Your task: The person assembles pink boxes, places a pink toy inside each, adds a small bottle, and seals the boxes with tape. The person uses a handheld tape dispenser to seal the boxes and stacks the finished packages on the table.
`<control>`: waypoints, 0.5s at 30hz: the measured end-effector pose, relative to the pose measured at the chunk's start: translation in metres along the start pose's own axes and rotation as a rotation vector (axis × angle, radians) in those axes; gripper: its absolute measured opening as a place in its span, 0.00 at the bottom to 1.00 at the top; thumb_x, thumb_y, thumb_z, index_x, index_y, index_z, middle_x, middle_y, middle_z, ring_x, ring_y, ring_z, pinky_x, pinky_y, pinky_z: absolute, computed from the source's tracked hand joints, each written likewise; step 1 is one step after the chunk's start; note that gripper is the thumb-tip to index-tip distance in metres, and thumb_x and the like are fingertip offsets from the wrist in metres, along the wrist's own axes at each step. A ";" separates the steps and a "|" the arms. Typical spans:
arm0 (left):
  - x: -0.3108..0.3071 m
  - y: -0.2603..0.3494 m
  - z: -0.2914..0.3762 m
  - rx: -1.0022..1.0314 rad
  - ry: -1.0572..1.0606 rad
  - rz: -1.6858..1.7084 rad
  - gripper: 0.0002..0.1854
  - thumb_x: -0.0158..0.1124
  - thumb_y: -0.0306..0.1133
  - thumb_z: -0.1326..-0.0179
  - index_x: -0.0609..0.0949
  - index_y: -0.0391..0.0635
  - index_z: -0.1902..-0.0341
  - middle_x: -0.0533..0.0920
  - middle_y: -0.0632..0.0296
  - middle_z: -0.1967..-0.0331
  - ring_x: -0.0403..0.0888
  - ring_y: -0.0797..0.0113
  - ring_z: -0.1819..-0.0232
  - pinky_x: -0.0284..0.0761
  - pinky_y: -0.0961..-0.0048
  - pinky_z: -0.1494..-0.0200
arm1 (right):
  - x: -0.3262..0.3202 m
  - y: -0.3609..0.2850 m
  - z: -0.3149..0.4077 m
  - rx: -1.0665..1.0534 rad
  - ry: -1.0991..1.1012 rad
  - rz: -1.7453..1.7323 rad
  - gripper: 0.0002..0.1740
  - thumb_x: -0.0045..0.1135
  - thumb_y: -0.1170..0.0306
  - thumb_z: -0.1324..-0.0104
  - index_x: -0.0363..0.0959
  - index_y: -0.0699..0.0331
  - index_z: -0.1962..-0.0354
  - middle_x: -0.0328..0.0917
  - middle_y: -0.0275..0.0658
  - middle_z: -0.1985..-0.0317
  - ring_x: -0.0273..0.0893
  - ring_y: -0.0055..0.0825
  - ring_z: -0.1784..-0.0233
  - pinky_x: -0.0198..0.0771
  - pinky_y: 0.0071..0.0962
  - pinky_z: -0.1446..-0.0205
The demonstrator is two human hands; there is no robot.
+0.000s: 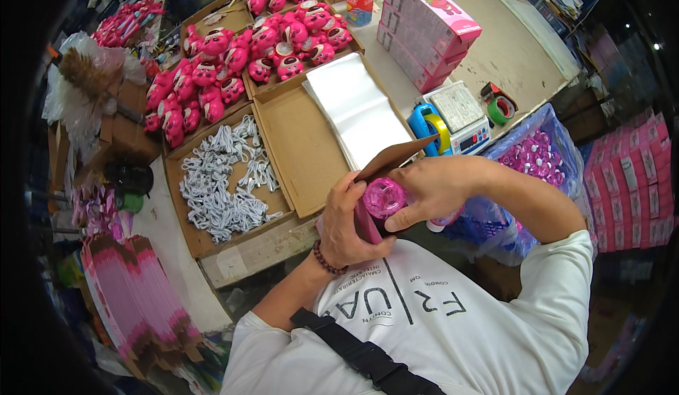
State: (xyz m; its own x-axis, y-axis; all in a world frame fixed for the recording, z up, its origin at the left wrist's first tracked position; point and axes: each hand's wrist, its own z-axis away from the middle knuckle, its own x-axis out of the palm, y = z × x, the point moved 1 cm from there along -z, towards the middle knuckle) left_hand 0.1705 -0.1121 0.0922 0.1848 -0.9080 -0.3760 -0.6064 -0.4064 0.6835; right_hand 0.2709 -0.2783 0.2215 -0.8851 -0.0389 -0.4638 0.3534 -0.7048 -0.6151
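Note:
My left hand (345, 220), a beaded bracelet at its wrist, grips an opened pink cardboard box (367, 221) close to my chest; the box's brown inner flap (395, 156) stands up. In the mouth of the box is a clear pink plastic bottle (384, 197), its round base facing up. My right hand (424, 191) presses its thumb and fingers around that bottle. Below the right palm a second pink bottle with a white cap (444, 220) shows; whether the hand holds it I cannot tell, as the palm covers part of it.
Cardboard trays hold pink bear figures (292, 34), white cord bundles (228, 177) and white sheets (355, 108). Rightward are a tape dispenser (432, 130), a digital scale (459, 114), stacked pink boxes (424, 29) and a blue-lined basket of pink bottles (533, 156). Flat pink cartons (138, 299) stand lower left.

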 end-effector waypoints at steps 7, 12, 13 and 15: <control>0.000 -0.007 -0.002 -0.008 -0.006 0.027 0.52 0.79 0.38 0.70 0.66 0.41 0.35 0.68 0.42 0.39 0.74 0.43 0.43 0.72 0.54 0.40 | -0.005 0.006 0.000 -0.053 -0.026 -0.008 0.44 0.49 0.35 0.35 0.69 0.73 0.48 0.81 0.56 0.60 0.79 0.51 0.52 0.72 0.42 0.48; 0.000 -0.008 -0.001 -0.016 -0.025 0.025 0.53 0.80 0.40 0.70 0.65 0.41 0.34 0.68 0.42 0.38 0.72 0.42 0.41 0.71 0.54 0.39 | -0.007 0.012 -0.003 -0.022 0.039 -0.044 0.44 0.35 0.35 0.28 0.71 0.74 0.50 0.80 0.58 0.59 0.79 0.51 0.51 0.72 0.43 0.47; 0.001 -0.008 0.000 -0.016 -0.019 0.032 0.53 0.80 0.40 0.70 0.65 0.41 0.34 0.68 0.42 0.38 0.72 0.43 0.41 0.71 0.54 0.39 | -0.005 0.011 -0.004 0.007 0.039 -0.005 0.44 0.34 0.36 0.28 0.72 0.73 0.49 0.80 0.59 0.57 0.78 0.51 0.49 0.71 0.42 0.45; 0.003 -0.010 -0.001 -0.012 -0.008 0.050 0.53 0.80 0.40 0.70 0.65 0.41 0.35 0.68 0.42 0.38 0.72 0.43 0.41 0.70 0.54 0.38 | -0.004 0.007 -0.004 0.047 0.060 0.050 0.44 0.34 0.36 0.28 0.74 0.73 0.50 0.80 0.59 0.56 0.78 0.52 0.49 0.71 0.43 0.44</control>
State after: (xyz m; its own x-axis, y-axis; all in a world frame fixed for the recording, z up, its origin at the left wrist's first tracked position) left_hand 0.1777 -0.1107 0.0844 0.1481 -0.9264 -0.3463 -0.6054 -0.3618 0.7090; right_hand 0.2780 -0.2799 0.2164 -0.8465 -0.0330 -0.5314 0.3805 -0.7356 -0.5604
